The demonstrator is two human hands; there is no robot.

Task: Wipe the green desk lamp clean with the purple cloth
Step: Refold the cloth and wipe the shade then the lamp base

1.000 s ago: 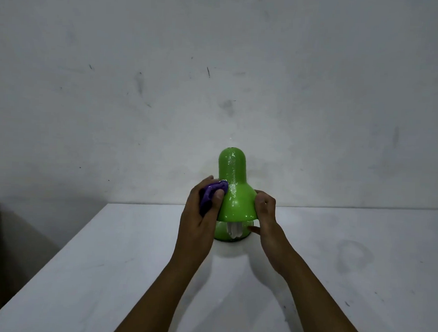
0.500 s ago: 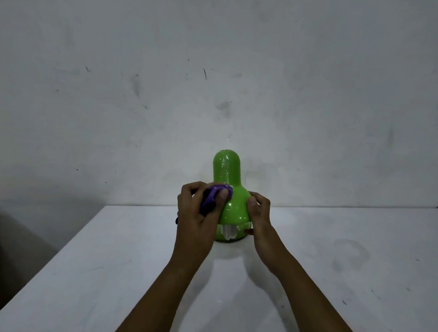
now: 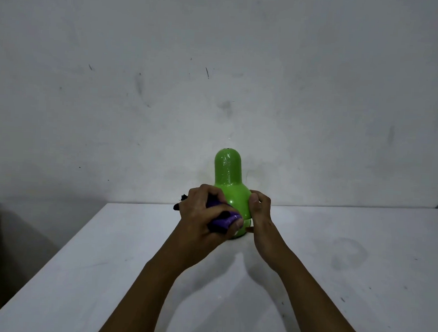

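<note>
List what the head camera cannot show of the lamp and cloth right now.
- Green desk lamp base and bulb: hidden behind the left hand and right hand.
- Purple cloth: mostly bunched inside the left hand's grip.
- Lamp's back: faces away.
- Dark bits left of the left hand: too small to identify.

Single head-worn view, wide-angle, facing forward and slightly down toward the green desk lamp [image 3: 227, 181]. The lamp sits mid-frame, at arm's reach from the camera. Behind the lamp, the wall [image 3: 218, 64] fills the upper half; below and before the lamp, the white table [image 3: 359, 274] runs to the bottom edge.
</note>
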